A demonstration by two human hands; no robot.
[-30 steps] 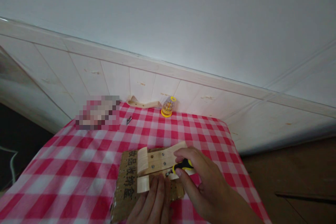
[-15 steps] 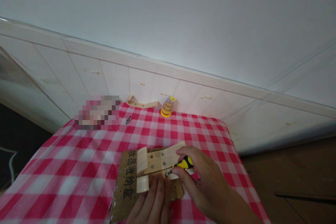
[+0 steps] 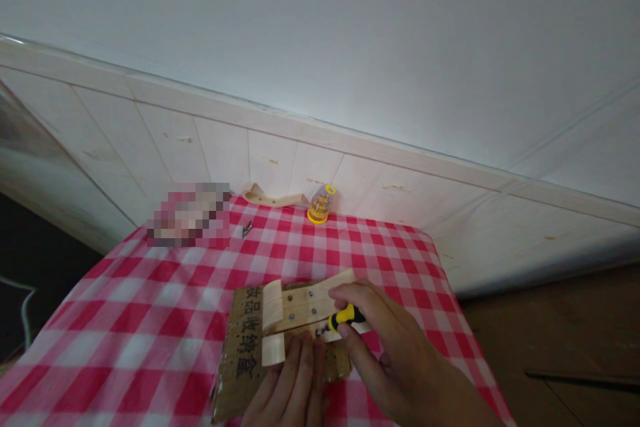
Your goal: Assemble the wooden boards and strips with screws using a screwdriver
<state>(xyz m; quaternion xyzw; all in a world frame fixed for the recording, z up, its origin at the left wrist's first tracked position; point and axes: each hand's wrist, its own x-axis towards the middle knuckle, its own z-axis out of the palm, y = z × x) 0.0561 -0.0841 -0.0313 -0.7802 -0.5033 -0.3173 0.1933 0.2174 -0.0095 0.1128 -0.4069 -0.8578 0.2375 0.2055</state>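
Case [image 3: 323, 202] with yellowish contents [image 3: 319, 209]; right grip [image 3: 395, 347] clamped on screwdriver [image 3: 345, 317], left grip [image 3: 290, 383], on wood [image 3: 273, 349], unclear.

Checked cloth [image 3: 150, 333] — white wall [image 3: 350, 47] behind

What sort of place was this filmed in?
Probably a room in a home, judging by the checked cloth, the panelled wall and the scrap of cardboard under the wood.

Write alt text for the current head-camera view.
The right hand holds a yellow and black screwdriver, its tip at a pale wooden piece under the left hand. A second wooden piece lies beside it, both on cardboard over a red and white checked cloth; a yellow-trimmed clear container stands near the wall.
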